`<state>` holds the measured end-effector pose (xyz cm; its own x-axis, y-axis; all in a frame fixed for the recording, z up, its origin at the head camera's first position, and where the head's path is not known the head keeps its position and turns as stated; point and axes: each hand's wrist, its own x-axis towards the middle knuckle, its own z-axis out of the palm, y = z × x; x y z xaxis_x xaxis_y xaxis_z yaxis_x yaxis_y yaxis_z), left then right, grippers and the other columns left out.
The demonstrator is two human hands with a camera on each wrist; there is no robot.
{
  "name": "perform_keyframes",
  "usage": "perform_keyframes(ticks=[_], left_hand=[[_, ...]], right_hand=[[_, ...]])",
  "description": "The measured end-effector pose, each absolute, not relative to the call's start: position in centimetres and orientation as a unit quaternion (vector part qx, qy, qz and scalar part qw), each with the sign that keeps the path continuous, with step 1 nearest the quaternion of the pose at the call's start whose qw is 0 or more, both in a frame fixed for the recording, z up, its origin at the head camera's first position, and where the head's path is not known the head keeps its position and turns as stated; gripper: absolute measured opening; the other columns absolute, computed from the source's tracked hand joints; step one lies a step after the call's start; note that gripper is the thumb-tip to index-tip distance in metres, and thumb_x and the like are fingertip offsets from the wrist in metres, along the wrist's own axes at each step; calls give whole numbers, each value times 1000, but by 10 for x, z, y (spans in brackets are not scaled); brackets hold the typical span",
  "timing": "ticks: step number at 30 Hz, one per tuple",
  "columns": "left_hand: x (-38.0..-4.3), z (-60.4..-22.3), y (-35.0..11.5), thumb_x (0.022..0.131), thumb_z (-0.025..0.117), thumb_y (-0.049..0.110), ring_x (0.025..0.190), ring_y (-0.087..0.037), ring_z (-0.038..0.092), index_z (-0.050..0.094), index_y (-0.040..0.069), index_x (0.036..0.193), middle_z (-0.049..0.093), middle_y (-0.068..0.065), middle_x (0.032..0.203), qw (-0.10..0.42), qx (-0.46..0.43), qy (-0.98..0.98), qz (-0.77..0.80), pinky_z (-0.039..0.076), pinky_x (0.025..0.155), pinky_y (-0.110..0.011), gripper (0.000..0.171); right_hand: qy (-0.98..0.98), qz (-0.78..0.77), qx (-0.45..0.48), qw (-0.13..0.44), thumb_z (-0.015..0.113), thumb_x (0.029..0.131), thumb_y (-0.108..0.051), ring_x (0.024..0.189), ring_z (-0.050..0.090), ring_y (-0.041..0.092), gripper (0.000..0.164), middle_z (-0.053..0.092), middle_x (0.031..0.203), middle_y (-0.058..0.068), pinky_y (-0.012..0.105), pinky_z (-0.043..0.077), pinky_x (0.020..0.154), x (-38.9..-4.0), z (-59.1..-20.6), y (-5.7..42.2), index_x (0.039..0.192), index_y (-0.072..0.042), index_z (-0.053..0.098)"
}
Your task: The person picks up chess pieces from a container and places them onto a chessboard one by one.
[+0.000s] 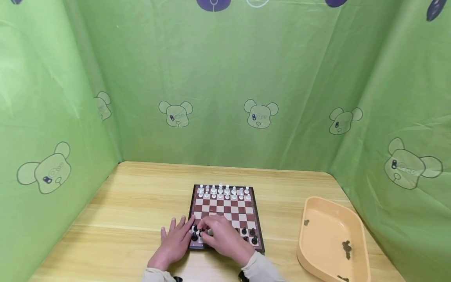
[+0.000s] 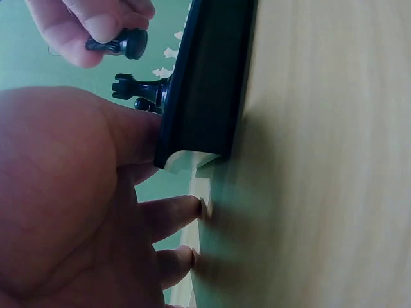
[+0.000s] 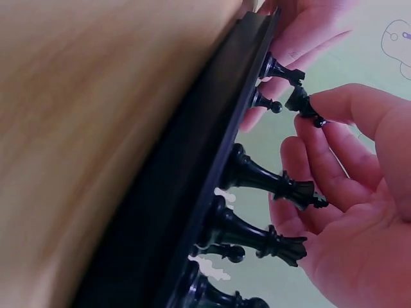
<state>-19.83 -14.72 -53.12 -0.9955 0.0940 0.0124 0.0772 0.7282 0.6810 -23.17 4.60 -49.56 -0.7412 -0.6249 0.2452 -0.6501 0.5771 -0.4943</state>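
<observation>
My right hand (image 1: 225,237) pinches a small black chess piece (image 3: 300,101) between thumb and fingertips, over the near left part of a chessboard (image 1: 241,216). Its exact kind is hard to tell. Beside it, a black rook (image 2: 138,87) stands on the corner square, with a black pawn (image 3: 266,100) in front. My left hand (image 1: 175,239) lies with spread fingers at the board's left edge, fingertips down at the table. Closest to the right palm in the right wrist view are a black king (image 3: 273,183) and a black queen (image 3: 257,234), both upright on the board.
White chess pieces (image 1: 220,192) line the board's far side in two rows. More black pieces (image 1: 254,239) stand at the near right corner. An orange tray (image 1: 331,235) with dark marks sits on the wooden table (image 1: 141,196) at right. Green curtains (image 1: 218,78) surround the table.
</observation>
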Motion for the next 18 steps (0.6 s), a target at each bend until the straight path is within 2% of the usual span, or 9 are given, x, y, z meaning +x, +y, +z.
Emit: perform_keyframes(ticks=[8, 13, 18], left_hand=[[-203, -543, -149, 110, 45, 24, 151, -57, 12, 47, 17, 157, 34, -26, 162, 7, 45, 932, 360, -5, 114, -79, 48], [-199, -530, -148, 110, 45, 24, 150, -59, 12, 47, 16, 157, 34, -28, 161, 20, 48, 932, 359, -3, 113, -81, 47], [-198, -531, -148, 110, 45, 23, 150, -59, 13, 47, 16, 156, 34, -29, 161, 18, 46, 932, 359, -3, 113, -81, 47]], right_hand=[[-890, 266, 369, 33, 76, 91, -11, 92, 64, 5, 15, 72, 100, -8, 32, 56, 91, -232, -498, 46, 105, -14, 73], [-893, 254, 371, 33, 77, 91, -12, 88, 63, 4, 13, 71, 95, -9, 26, 56, 84, -233, -500, 47, 103, -16, 74], [-900, 229, 370, 35, 77, 91, -15, 89, 64, 4, 12, 72, 96, -11, 28, 56, 87, -233, -501, 45, 102, -18, 74]])
